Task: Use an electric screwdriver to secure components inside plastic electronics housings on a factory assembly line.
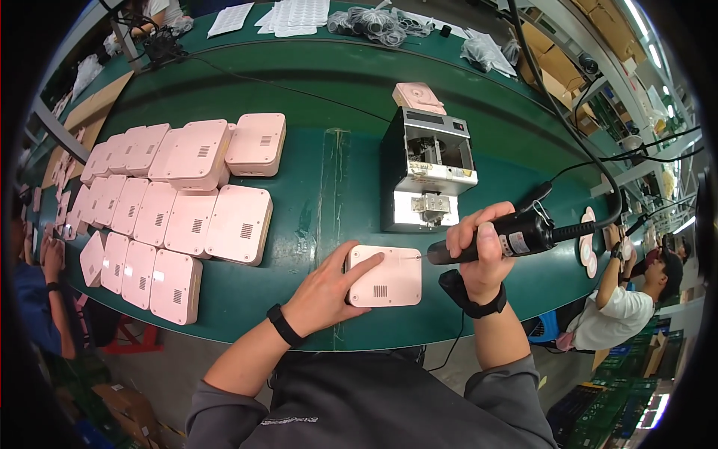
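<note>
A pale pink plastic case [396, 288] with rounded corners lies flat on the table in front of me, its vent slots and corner holes facing up. My left hand [329, 288] grips its left side, with the index finger stretched over its top face. In my right hand [482, 247] is a black corded electric screwdriver [523, 232], its fingers wrapped round the barrel. The thin bit points left over the case's upper right corner; whether it touches a screw I cannot tell. Just beyond stands a black and silver screw feeder [430, 168].
Several similar pink cases [239, 224] stand in rows and stacks at the left. Another pink part [419, 97] sits behind the feeder. Round pink pieces [588, 247] lie at the right edge. Bagged cables [378, 26] and white sheets [295, 16] lie at the back. Co-workers sit at both sides.
</note>
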### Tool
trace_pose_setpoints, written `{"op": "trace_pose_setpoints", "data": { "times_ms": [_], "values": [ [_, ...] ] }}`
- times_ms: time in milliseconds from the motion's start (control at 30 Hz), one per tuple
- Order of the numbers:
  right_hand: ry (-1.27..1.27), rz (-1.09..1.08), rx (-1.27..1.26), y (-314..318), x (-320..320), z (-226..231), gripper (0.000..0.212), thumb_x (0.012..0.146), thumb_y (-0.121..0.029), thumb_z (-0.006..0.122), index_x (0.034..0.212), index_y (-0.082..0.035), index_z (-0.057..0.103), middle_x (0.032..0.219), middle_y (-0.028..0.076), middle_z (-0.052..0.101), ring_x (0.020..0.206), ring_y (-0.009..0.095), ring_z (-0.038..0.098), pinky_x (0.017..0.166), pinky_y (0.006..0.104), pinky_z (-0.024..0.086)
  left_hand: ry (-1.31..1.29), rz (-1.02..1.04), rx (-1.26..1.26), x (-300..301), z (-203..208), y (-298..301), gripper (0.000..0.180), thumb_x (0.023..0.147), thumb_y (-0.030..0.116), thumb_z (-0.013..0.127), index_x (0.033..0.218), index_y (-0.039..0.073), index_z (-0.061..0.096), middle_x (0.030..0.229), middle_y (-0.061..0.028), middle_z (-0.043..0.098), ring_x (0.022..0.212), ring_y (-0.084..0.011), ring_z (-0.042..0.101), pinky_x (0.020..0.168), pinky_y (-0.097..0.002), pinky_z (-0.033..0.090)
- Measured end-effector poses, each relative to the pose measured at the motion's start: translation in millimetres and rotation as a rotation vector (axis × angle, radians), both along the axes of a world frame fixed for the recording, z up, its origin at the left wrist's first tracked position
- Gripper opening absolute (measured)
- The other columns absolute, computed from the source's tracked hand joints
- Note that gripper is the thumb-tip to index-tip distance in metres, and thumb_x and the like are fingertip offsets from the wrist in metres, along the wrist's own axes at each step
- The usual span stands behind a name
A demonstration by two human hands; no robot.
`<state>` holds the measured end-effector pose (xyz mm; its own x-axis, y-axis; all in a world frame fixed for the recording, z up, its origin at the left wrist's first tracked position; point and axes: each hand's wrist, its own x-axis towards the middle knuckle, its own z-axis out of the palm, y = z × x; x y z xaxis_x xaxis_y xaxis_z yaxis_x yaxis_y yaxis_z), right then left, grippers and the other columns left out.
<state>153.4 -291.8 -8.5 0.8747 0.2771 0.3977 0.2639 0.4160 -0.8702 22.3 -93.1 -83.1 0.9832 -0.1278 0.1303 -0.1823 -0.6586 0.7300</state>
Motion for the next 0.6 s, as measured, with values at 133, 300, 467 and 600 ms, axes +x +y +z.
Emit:
{"op": "trace_pose_setpoints", "data": {
  "times_ms": [133,300,467,600],
  "values": [
    [-0.03,-0.026,-0.13,0.0,6.9,7.3,0.017,0.092,-0.017,0.057,0.098,-0.005,0.046,0.065,0.009,0.05,0.05,0.017,0.046,0.05,0.0335,0.044,-0.012,0.003,0.003,0.0,-1.8,0.1,0.085,0.067,0.025,0.087,0.143,0.023,0.049,0.139,-0.0201,0.041,0.117,-0.0411,0.055,0.098,-0.0454,0.05],
    [-0.144,-0.11,-0.045,0.2,19.6,30.4,0.014,0.094,-0.014,0.054,0.1,-0.004,0.048,0.065,0.008,0.051,0.05,0.018,0.048,0.05,0.0338,0.044,-0.019,0.006,0.014,4.6,-1.9,-8.9,0.088,0.067,0.022,0.087,0.145,0.025,0.045,0.137,-0.0199,0.042,0.116,-0.0402,0.055,0.096,-0.0453,0.051],
    [-0.177,-0.175,-0.053,12.5,42.5,34.1,0.013,0.095,-0.014,0.053,0.1,-0.003,0.049,0.064,0.008,0.051,0.05,0.017,0.049,0.049,0.0338,0.044,-0.031,0.03,0.021,15.9,-2.8,-23.0,0.088,0.067,0.022,0.087,0.144,0.023,0.045,0.136,-0.0196,0.042,0.115,-0.0393,0.056,0.097,-0.0452,0.051],
    [-0.151,-0.142,-0.096,13.2,36.8,34.5,0.015,0.095,-0.016,0.053,0.099,-0.003,0.049,0.064,0.008,0.05,0.049,0.017,0.049,0.049,0.0339,0.044,-0.033,0.026,0.014,18.6,-2.7,-26.4,0.088,0.067,0.022,0.087,0.144,0.022,0.045,0.135,-0.0195,0.042,0.117,-0.039,0.055,0.098,-0.045,0.05]
  ]
}}
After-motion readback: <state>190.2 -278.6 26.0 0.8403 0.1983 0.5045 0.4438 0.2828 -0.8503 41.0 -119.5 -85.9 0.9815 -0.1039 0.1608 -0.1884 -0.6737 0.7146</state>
